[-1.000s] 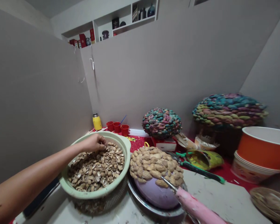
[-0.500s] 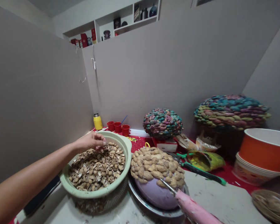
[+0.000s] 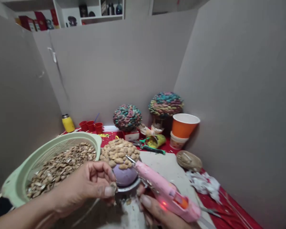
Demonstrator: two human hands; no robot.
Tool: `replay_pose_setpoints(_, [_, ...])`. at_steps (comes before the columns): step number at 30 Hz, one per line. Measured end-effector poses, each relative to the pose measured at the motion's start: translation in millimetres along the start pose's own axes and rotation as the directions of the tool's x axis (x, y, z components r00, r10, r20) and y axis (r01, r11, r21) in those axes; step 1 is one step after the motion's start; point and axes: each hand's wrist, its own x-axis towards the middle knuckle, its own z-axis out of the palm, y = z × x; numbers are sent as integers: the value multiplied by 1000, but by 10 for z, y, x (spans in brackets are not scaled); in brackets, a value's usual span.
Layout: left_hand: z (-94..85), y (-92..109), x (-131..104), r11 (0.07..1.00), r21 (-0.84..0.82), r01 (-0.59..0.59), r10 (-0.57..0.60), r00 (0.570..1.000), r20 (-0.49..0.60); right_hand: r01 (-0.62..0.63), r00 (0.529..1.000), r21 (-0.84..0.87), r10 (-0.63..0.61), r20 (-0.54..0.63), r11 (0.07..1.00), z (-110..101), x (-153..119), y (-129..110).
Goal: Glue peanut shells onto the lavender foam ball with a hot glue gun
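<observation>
Near front, left hand [image 3: 92,183] is now out of the green basket [image 3: 98,144], pinching a shell bit [image 3: 114,190], so picking looks done; right hand [image 3: 158,211] grips the pink glue gun [image 3: 154,179].

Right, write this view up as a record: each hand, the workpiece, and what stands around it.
Left hand: pinching a small shell piece
Right hand: holding a pink glue gun, red light lit
Workpiece: purple dome, upper part covered with peanut pods, silvery dish beneath
Left side: pale green colander holding loose shells
Behind: yellow bottle, red cups, multicoloured ball
Right side: orange tub stacked on pale tubs
</observation>
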Motion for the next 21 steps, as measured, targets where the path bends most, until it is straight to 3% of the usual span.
replay_pose_setpoints(3, [196, -151, 104, 997, -77, 14, -10, 998, 59, 82, 995, -6, -82, 61, 997, 38, -15, -97])
replay_pose_setpoints(7, [318, -256, 219, 992, -127, -9, 19, 997, 76, 183, 979, 31, -185, 81, 983, 80, -6, -218])
replay_pose_setpoints(15, [321, -275, 245, 978, -204, 46, -36, 998, 51, 189, 981, -50, -187, 43, 981, 70, 33, -254])
replay_pose_setpoints(21, [277, -314, 244, 973, -227, 28, -7, 996, 89, 159, 987, -80, -158, 15, 984, 74, 35, -263])
